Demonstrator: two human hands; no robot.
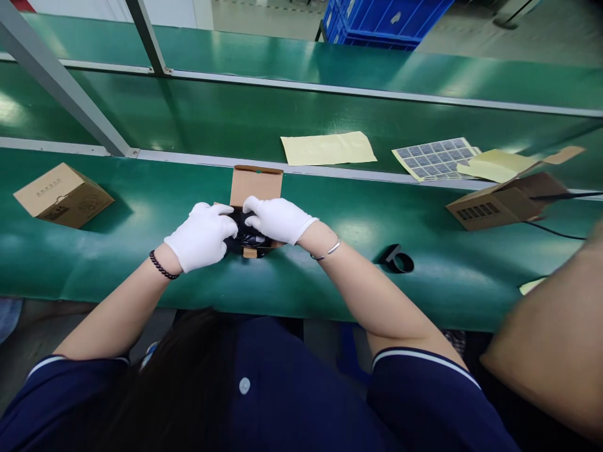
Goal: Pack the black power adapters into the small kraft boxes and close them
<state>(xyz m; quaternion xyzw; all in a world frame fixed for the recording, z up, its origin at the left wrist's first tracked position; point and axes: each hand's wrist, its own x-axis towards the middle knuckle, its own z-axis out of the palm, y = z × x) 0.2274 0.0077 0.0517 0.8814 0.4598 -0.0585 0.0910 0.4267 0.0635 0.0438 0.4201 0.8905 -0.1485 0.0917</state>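
A small brown cardboard box stands on the green workbench with its lid flap [257, 186] raised at the back. Black contents [250, 237], glossy in places and possibly a bundled cable, fill it; their exact kind is hard to make out. My left hand [202, 237], in a white glove, is closed at the box's left side, fingers bent over its edge and the contents. From the right, my right hand [280, 220], also white-gloved, reaches over the box with fingers curled down onto the black contents. Both hands partly hide the box walls.
A closed carton [66, 196] sits on the left. To the right lie a black ring-shaped part [398, 258] and an open carton [494, 204] with a black cable. Behind are a yellow sheet [328, 149] and a label sheet [436, 157]. Another person's blurred arm [556, 339] intrudes at right.
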